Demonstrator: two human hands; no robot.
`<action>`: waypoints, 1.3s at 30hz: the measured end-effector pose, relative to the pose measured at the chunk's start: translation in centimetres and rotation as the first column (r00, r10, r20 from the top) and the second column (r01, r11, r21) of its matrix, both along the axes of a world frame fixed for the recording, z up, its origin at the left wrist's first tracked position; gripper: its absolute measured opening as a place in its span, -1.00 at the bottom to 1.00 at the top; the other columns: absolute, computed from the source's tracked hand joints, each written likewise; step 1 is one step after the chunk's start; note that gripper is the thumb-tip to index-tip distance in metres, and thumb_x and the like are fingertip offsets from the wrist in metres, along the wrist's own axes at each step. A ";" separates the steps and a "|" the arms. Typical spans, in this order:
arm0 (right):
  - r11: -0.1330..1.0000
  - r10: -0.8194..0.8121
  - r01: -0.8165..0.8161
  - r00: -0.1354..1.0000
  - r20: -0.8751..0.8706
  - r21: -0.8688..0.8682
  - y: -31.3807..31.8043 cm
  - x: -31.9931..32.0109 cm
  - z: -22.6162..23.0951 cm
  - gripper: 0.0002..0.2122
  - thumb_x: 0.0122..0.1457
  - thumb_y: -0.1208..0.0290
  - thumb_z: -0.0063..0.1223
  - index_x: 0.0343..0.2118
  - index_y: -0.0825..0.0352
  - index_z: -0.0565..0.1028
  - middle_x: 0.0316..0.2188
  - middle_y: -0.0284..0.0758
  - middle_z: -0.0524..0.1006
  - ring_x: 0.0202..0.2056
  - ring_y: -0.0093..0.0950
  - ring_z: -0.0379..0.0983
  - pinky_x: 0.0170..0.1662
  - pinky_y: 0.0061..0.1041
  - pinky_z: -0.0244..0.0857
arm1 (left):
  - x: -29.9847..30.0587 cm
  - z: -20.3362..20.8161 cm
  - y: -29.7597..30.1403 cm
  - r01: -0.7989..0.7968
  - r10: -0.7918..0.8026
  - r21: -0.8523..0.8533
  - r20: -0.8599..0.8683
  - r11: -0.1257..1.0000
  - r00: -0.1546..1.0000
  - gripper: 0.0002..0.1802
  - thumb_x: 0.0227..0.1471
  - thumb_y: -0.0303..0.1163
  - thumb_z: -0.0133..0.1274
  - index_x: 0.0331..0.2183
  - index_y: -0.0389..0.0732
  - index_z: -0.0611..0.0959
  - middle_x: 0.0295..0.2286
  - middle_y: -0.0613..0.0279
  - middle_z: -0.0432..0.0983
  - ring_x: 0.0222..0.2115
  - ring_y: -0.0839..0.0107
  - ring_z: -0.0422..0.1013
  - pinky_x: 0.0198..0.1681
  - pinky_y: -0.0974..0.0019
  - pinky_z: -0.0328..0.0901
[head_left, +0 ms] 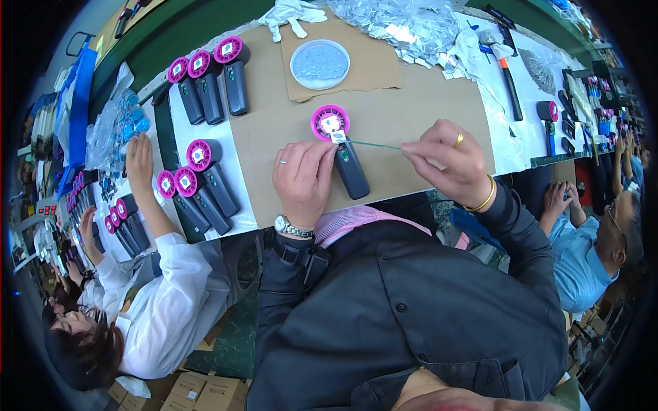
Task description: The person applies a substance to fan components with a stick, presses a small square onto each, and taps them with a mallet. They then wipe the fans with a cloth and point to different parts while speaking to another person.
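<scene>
A handheld fan [352, 177] with a pink round head and dark grey handle lies in front of me on brown cardboard. My left hand [301, 179] is closed at its neck, fingertips pressed to the fan's left side. Right by those fingertips, a small white square piece [338, 137] sits at the base of the head; whether they also pinch it is hard to see. My right hand [449, 161], off to the right, pinches one end of a thin green stick [373, 144]. The stick's other end reaches the white square.
Beyond the fan stands a round dish [320, 64] of bluish-grey material on a cardboard sheet [384, 74]. White gloves [291, 15] and a heap of small clear packets [404, 31] lie at the back. More pink-headed fans [211, 96] rest on the left, beside a co-worker's arm [140, 168]. A hammer [510, 89] is at right.
</scene>
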State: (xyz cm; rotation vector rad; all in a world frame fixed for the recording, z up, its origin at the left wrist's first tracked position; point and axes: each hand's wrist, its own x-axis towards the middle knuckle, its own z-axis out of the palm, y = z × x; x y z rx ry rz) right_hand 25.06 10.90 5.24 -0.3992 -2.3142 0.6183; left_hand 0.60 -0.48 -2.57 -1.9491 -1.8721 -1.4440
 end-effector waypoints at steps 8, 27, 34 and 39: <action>0.893 -0.301 0.304 0.952 0.060 -0.333 3.0 -2.4 -0.7 -0.88 0.17 0.62 0.31 -0.22 0.39 0.70 -0.45 -0.36 0.51 -0.46 -0.57 0.38 -0.40 -0.56 0.24 | 0.5 -0.2 -0.6 0.006 -0.002 -0.050 0.087 0.999 0.996 -0.62 -0.07 -0.46 0.44 -0.18 -0.20 0.66 -0.35 0.17 0.57 -0.33 0.16 0.50 -0.26 0.13 0.35; 0.800 -0.575 0.594 0.800 0.173 -0.086 11.5 3.1 -2.4 -0.86 0.21 0.41 0.28 -0.21 0.31 0.68 -0.33 -0.28 0.62 -0.43 -0.42 0.52 -0.34 -0.45 0.41 | 1.8 0.6 1.3 0.058 0.028 -0.195 0.413 0.979 0.910 0.14 -0.07 -0.45 0.48 0.37 -0.36 0.12 0.32 -0.24 0.19 0.34 -0.06 0.18 0.39 -0.02 0.11; 0.746 -0.609 0.661 0.726 0.321 -0.080 12.0 5.2 -5.4 -0.86 0.16 0.38 0.25 -0.27 0.30 0.68 -0.31 -0.23 0.64 -0.32 -0.29 0.58 -0.23 -0.33 0.46 | 3.1 0.5 1.4 0.102 0.015 -0.208 0.493 0.973 0.870 0.20 -0.02 -0.53 0.42 0.41 -0.33 -0.04 0.33 -0.30 0.14 0.35 -0.04 0.18 0.39 -0.03 0.11; 0.768 -0.638 0.624 0.731 0.242 0.143 13.7 3.7 -7.7 -0.84 0.10 0.43 0.19 -0.25 0.27 0.67 -0.26 -0.19 0.62 -0.12 -0.14 0.56 -0.03 -0.18 0.45 | 3.5 0.2 1.4 0.094 0.036 -0.227 0.508 0.969 0.861 0.18 0.02 -0.55 0.39 0.42 -0.32 -0.07 0.31 -0.32 0.19 0.30 -0.05 0.26 0.36 -0.04 0.16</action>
